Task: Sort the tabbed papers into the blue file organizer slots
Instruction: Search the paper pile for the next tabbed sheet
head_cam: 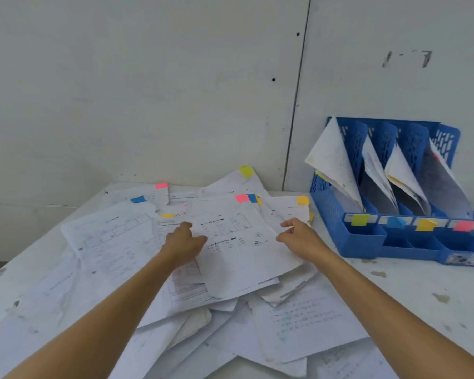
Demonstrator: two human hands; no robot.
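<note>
On top of the paper pile, both my hands were on the top sheet: left hand curled round its left edge, right hand pinching the right edge. Pink tab at its far corner, by the look of it. Pick-up step, I judged. Next it needed lifting clear of its neighbours, then carrying right to the blue organizer, to the slot behind the pink label.

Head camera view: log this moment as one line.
left hand: grips pink-tabbed sheet | right hand: pinches same sheet, atop pile | blue file organizer: papers in all slots
</note>
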